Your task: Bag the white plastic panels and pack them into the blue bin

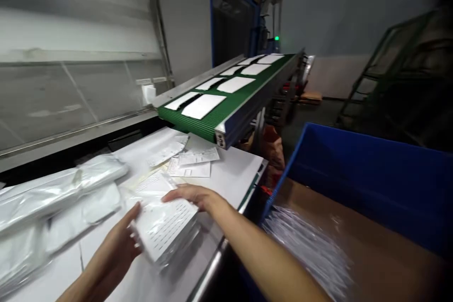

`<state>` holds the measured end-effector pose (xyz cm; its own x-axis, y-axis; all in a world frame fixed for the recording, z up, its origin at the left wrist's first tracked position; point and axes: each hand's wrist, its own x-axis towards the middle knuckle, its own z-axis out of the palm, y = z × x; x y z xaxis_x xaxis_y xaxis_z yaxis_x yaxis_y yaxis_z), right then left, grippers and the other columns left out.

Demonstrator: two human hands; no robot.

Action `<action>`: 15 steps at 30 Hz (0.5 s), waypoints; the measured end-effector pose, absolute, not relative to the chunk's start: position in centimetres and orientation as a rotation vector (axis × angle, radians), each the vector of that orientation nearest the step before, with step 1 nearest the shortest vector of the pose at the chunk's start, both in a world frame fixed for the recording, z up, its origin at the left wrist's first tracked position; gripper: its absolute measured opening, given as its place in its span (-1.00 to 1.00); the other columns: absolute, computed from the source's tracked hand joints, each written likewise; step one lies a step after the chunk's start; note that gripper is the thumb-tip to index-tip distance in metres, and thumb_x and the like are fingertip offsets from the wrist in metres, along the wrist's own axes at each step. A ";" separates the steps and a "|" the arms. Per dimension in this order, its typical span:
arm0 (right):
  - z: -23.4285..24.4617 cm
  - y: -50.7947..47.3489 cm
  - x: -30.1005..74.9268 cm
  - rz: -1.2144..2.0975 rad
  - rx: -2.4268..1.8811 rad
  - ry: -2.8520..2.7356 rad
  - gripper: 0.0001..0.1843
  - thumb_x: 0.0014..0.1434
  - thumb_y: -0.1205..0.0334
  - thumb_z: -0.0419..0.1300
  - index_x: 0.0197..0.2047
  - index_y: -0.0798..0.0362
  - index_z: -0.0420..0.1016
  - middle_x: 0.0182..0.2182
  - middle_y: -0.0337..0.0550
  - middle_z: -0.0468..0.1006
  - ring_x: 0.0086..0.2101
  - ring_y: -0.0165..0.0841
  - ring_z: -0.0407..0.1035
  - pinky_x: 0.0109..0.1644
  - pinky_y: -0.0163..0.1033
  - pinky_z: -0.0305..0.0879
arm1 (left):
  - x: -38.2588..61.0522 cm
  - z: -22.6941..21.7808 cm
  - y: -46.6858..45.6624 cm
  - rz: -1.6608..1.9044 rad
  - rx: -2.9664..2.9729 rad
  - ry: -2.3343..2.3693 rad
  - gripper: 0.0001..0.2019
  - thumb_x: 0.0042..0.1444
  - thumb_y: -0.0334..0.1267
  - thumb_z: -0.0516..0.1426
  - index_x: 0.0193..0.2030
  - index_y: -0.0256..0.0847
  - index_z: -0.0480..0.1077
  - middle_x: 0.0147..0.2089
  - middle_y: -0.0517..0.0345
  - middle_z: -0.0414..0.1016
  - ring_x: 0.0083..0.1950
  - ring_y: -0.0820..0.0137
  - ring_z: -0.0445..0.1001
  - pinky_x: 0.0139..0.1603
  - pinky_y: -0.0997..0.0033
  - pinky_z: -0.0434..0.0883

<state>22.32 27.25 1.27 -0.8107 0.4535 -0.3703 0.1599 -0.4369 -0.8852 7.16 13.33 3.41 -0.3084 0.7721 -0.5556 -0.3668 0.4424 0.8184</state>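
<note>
Between my two hands is a stack of white printed cards (164, 226) in clear plastic bags, tilted above the table. My left hand (123, 240) grips its left edge, thumb on top and fingers underneath. From the far right corner my right hand (193, 196) clasps it, with the thumb lying over the top face; part of its fingers is hidden behind the stack. Rows of short dark dashes show on the top card. Just beyond lie several loose printed slips (193, 163) on the white table (235, 177).
Clear bags with white contents (63, 193) lie along the left. A green conveyor belt (244, 82) carrying several white pieces slopes up behind the table. To the right stands a blue bin (354, 160) holding a cardboard layer and a pile of clear plastic packets (307, 245).
</note>
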 end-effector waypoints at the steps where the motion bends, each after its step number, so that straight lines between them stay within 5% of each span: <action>1: 1.5 28.5 22.2 2.368 -0.898 -1.624 -0.62 -0.19 0.12 0.37 -0.30 0.16 0.52 -0.38 -0.13 0.58 -0.42 -0.32 0.48 -0.36 -0.25 0.43 | 7.0 3.2 14.1 1.217 0.354 1.475 -0.51 0.02 -0.01 0.20 0.05 -0.20 0.36 -0.17 -0.01 0.56 -0.20 0.15 0.55 -0.29 0.20 0.51; 8: 3.3 32.1 21.9 2.004 -1.237 -2.110 -0.35 -0.15 0.01 0.33 0.00 0.13 0.41 -0.12 -0.01 0.54 -0.21 -0.23 0.47 -0.19 -0.20 0.40 | 7.2 1.8 16.9 1.239 0.397 1.434 -0.49 0.01 -0.06 0.22 0.12 -0.06 0.26 0.02 0.03 0.48 -0.08 0.21 0.50 -0.17 0.23 0.46; 12: 6.1 30.5 21.1 1.468 -1.456 -2.312 -0.06 -0.17 -0.01 0.31 0.27 0.07 0.14 0.20 0.12 0.25 0.10 0.02 0.23 0.04 0.01 0.26 | 6.5 1.4 17.1 1.209 0.377 1.488 -0.30 -0.05 0.05 0.21 0.23 -0.03 0.12 0.19 -0.01 0.33 0.13 0.11 0.36 0.02 0.08 0.37; 15: 9.5 29.8 20.0 0.945 -1.519 -2.362 -0.11 -0.03 -0.09 0.19 0.32 0.00 0.02 0.25 0.08 0.16 0.16 0.06 0.12 0.11 0.12 0.14 | 5.5 0.4 17.2 1.228 0.422 1.600 -0.11 -0.03 0.19 0.10 0.34 -0.19 -0.14 0.33 -0.18 0.07 0.28 0.02 0.15 0.10 -0.05 0.30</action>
